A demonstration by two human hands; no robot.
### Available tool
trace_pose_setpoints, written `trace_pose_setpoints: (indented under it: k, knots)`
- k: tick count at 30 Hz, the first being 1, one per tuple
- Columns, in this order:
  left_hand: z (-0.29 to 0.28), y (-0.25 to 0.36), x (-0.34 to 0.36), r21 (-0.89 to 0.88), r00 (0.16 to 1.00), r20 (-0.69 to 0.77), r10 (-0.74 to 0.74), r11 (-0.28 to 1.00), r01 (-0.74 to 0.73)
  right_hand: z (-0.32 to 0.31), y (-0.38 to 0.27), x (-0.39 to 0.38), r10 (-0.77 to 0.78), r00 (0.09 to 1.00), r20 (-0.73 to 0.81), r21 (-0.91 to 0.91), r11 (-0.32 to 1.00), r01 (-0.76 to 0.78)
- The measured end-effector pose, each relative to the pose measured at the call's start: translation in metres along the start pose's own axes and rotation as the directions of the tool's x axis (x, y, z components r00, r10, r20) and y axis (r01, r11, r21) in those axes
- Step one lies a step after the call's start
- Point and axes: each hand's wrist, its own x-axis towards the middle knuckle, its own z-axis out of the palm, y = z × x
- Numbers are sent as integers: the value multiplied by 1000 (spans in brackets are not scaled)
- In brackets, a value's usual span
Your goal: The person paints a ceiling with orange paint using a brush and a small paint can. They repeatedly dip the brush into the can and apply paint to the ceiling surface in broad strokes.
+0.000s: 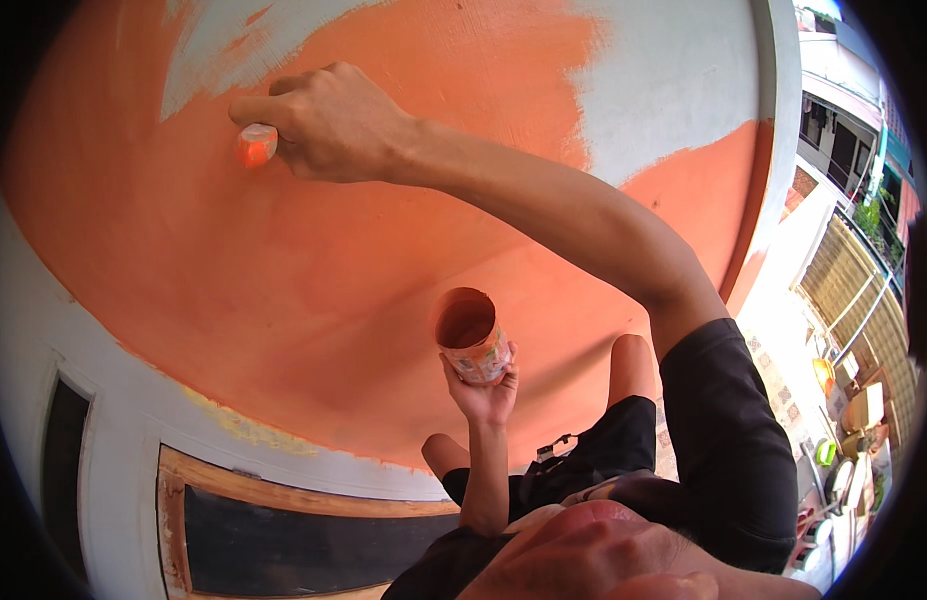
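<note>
My right hand is raised high against the wall, which is orange with pale grey-white patches at the top. It is closed on a brush handle, whose pale end with orange on it points toward me; the bristles are hidden behind the hand. Lower, at the middle, my left hand holds an open, paint-smeared can upright, its inside coated orange. The can is in front of the orange wall, just above my knees and dark shorts.
A wood-framed dark pane and a narrow dark opening are at the lower left. A pale wall edge runs down the right. Beyond it are a tiled floor, a corrugated fence, buildings and assorted clutter.
</note>
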Motion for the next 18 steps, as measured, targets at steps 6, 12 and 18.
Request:
trace_pose_setpoints:
  k: [6, 12, 18]
  knots:
    - [-2, 10, -13, 3, 996, 39, 83, 997, -83, -90, 82, -14, 264, 915, -306, 467, 879, -97]
    - [-9, 25, -26, 11, 990, -43, 131, 991, -131, -244, 170, -89, 364, 645, -672, 53, 892, -448]
    - [-12, 16, -23, -24, 989, -54, 137, 990, -138, -157, 103, -42, 245, 851, -465, -442, 769, -462]
